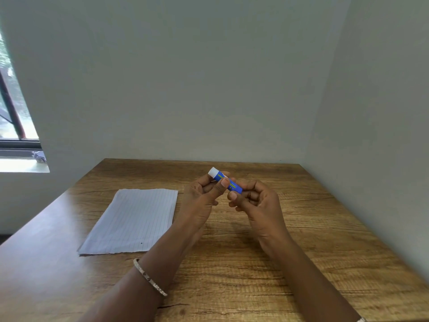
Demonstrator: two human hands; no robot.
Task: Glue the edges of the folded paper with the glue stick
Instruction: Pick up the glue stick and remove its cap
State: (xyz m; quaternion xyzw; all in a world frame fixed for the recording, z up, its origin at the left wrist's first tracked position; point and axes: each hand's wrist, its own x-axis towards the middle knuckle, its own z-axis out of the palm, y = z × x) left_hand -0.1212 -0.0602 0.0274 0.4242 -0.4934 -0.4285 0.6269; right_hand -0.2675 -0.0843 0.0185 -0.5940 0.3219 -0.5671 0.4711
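A blue glue stick (pixel 228 183) with a white end (pixel 213 171) is held above the middle of the wooden table (pixel 301 228). My left hand (pixel 204 194) grips its upper part near the white end, thumb across the barrel. My right hand (pixel 257 201) pinches its lower end. The stick slants from upper left to lower right. A folded sheet of lined white paper (pixel 132 219) lies flat on the table to the left of my hands, untouched.
Grey walls close in the table at the back and on the right. A window (pixel 14 112) with a sill is at the far left. A silver bangle (pixel 151 278) circles my left wrist.
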